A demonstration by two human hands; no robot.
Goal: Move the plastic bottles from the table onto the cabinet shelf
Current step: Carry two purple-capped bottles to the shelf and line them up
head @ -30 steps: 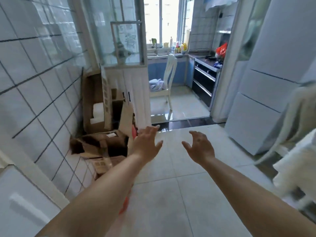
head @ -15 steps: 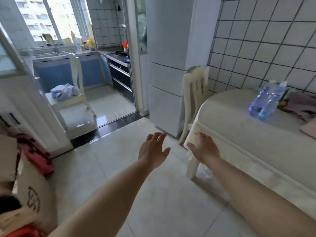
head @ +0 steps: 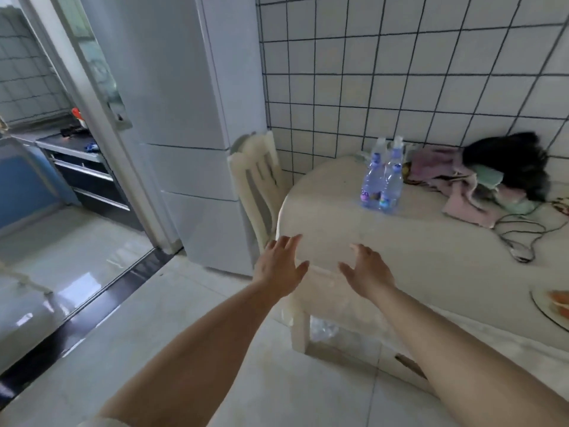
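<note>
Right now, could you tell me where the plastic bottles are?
The plastic bottles stand upright on the table near the tiled wall, just left of the pile of cloths.

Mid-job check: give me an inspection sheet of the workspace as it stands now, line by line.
Surface: pale round table against the tiled wall.
Job's things: plastic bottles upright, clustered near the wall; none held.
Clutter: cloth pile, dark fluffy item, plate at the right edge.
Grippers: left hand and right hand open, empty, short of the bottles.
Cables: loose cable on the table, right of the bottles.
Surroundings: chair, refrigerator, kitchen doorway left; cabinet shelf not in view.
</note>
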